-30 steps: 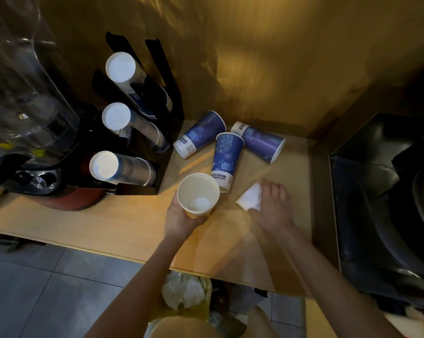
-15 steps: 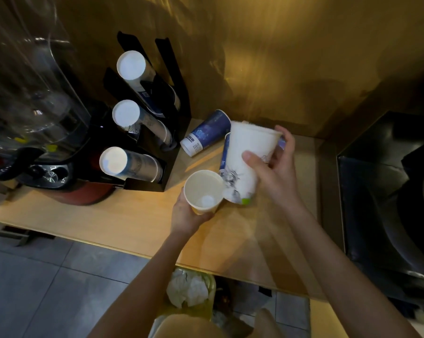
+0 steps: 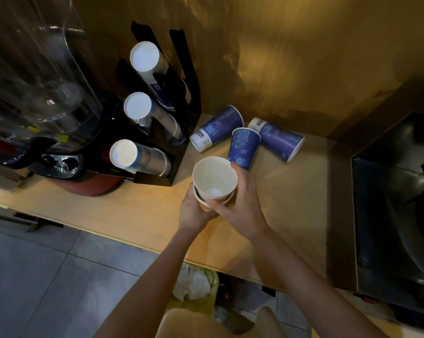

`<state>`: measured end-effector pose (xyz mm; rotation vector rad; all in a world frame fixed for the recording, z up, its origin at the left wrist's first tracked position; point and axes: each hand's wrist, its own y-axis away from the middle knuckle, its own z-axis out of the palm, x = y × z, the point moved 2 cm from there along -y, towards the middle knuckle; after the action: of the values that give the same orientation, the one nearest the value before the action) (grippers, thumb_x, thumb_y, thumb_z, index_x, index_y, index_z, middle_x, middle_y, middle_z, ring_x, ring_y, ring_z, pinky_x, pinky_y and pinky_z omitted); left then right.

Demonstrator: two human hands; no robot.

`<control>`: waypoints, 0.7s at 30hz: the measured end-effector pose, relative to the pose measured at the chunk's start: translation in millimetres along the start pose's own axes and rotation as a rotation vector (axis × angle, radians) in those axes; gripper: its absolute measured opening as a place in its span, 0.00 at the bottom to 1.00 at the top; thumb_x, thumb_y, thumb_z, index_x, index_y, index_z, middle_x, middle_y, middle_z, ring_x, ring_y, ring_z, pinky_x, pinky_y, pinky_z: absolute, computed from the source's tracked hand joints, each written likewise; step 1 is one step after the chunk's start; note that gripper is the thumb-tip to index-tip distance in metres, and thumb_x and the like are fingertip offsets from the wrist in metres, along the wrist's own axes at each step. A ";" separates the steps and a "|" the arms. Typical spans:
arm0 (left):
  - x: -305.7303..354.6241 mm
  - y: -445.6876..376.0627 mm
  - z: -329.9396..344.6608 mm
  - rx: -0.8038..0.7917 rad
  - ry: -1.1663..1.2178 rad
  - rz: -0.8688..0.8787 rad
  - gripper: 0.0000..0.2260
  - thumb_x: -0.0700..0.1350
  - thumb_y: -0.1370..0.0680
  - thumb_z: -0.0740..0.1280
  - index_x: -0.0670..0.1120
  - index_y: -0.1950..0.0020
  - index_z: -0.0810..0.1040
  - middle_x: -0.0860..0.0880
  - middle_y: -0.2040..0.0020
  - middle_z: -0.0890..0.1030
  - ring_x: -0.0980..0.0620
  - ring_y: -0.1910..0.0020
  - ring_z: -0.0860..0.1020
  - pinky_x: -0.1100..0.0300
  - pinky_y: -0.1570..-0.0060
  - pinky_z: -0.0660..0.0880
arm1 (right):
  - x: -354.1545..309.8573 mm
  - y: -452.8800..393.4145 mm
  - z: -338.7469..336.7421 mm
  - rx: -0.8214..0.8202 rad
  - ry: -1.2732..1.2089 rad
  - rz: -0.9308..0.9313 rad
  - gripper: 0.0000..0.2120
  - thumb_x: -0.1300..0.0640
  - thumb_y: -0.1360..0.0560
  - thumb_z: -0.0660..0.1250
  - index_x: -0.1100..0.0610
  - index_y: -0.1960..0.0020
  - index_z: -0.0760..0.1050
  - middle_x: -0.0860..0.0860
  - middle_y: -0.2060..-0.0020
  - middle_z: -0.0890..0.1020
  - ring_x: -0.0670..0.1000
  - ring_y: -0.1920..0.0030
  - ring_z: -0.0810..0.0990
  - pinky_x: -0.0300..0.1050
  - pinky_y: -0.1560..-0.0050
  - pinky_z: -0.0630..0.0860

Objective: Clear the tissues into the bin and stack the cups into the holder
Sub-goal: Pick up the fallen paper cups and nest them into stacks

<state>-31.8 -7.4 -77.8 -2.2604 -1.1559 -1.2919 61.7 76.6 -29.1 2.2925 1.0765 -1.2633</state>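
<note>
Two white paper cups (image 3: 214,178) sit nested, one inside the other, held upright above the wooden counter (image 3: 286,198). My left hand (image 3: 194,211) grips the lower cup from the left. My right hand (image 3: 242,206) holds the upper cup by its rim and side. Just behind them three blue patterned cups are on the counter: one (image 3: 217,128) lying on its side, one (image 3: 245,147) standing upside down, one (image 3: 278,140) lying to the right. The black cup holder (image 3: 179,152) at the left carries three slanted stacks of cups. Under the counter edge a yellow bin (image 3: 195,284) holds crumpled tissues.
A blender with a clear jug (image 3: 35,98) and a red base stands left of the holder. A dark steel sink (image 3: 396,203) fills the right side. A gold wall (image 3: 279,57) backs the counter. Grey floor tiles (image 3: 47,276) lie below.
My right hand picked a white cup up off the counter, carried it left and set it into the cup in my left hand. The view shifted slightly.
</note>
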 end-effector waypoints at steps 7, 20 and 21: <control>1.8 -1.7 -0.8 -0.003 -0.031 0.027 0.32 0.46 0.32 0.74 0.44 0.32 0.64 0.43 0.36 0.75 0.46 0.38 0.73 0.63 0.46 0.66 | 6.6 2.4 2.8 -0.163 -0.018 0.052 0.44 0.47 0.35 0.75 0.51 0.27 0.53 0.51 0.30 0.65 0.43 0.33 0.61 0.39 0.35 0.63; -13.9 -24.5 -36.9 0.119 0.050 -0.014 0.38 0.50 0.38 0.76 0.41 0.33 0.66 0.42 0.37 0.75 0.49 0.40 0.72 0.59 0.45 0.69 | -16.8 -35.1 32.3 -0.249 -0.060 0.016 0.42 0.50 0.33 0.74 0.49 0.27 0.54 0.48 0.30 0.67 0.46 0.31 0.64 0.44 0.34 0.67; -16.3 -24.5 -36.2 0.119 0.059 -0.039 0.36 0.46 0.37 0.76 0.41 0.33 0.65 0.42 0.36 0.75 0.46 0.38 0.72 0.59 0.45 0.69 | -17.2 -36.0 33.8 -0.260 -0.051 0.017 0.42 0.50 0.33 0.74 0.49 0.27 0.53 0.48 0.30 0.66 0.46 0.31 0.64 0.44 0.34 0.66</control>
<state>-76.2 -21.3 -74.3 -2.1111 -1.2283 -1.2603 9.6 73.1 -31.0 2.0606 1.1287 -1.0979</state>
